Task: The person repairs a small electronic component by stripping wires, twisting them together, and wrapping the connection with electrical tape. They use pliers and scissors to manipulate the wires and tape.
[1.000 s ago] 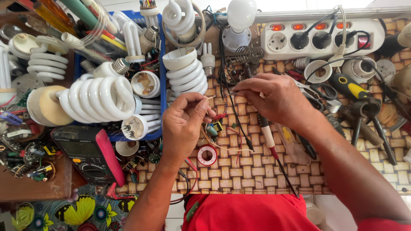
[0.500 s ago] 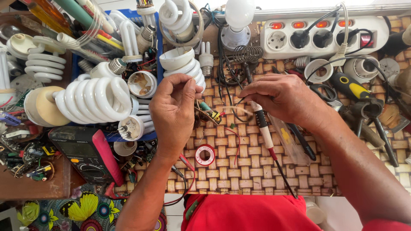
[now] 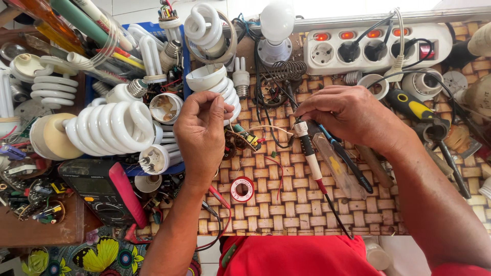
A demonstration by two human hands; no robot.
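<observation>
The right hand [image 3: 353,115] grips a soldering iron [image 3: 309,151] pen-style, its fingers closed around the upper end near the tip. The iron's long axis runs on a slight diagonal: the working end points away from the person toward the coiled stand [image 3: 289,69], while the dark handle and red collar trail back toward the red shirt [image 3: 296,255], the cord running off the near edge of the woven mat [image 3: 286,204]. The tip itself is hidden under the fingers. The left hand [image 3: 202,133] is raised over the mat's left side, thumb and fingertips pinched together on something too small to make out, just beside a white spiral bulb [image 3: 212,84]. Between the hands lies a small circuit piece with thin wires [image 3: 248,138]. A red-rimmed solder spool [image 3: 242,189] sits near the left wrist, a multimeter [image 3: 102,191] further left, a power strip [image 3: 376,48] at the far edge.

Compared with half a second ago, both hands hold nearly the same places; the left hand's pinch has shifted a little toward the bulb
</observation>
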